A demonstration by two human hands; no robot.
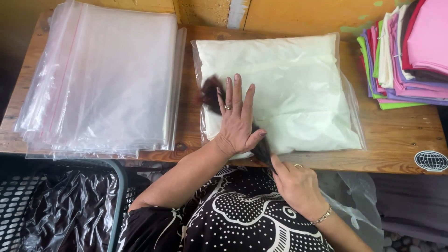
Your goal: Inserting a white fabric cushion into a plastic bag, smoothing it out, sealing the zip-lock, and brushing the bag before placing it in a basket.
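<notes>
My left hand (236,119) lies flat, fingers spread, on the bagged cream cloth (284,93); my right hand (297,184), at five o'clock from it, pinches the dark tuft (262,148) at the table (401,135) edge. Clear bags (102,79) are stacked at nine o'clock, folded coloured cloths (406,51) at two.

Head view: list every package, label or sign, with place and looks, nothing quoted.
Bagged cushion: table centre, clear plastic bag around a cream square pad, under the left hand.
Empty bag stack: table's left end, clear, flat, rectangular.
Sticker: table's near right corner, oval, black-and-white globe.
</notes>
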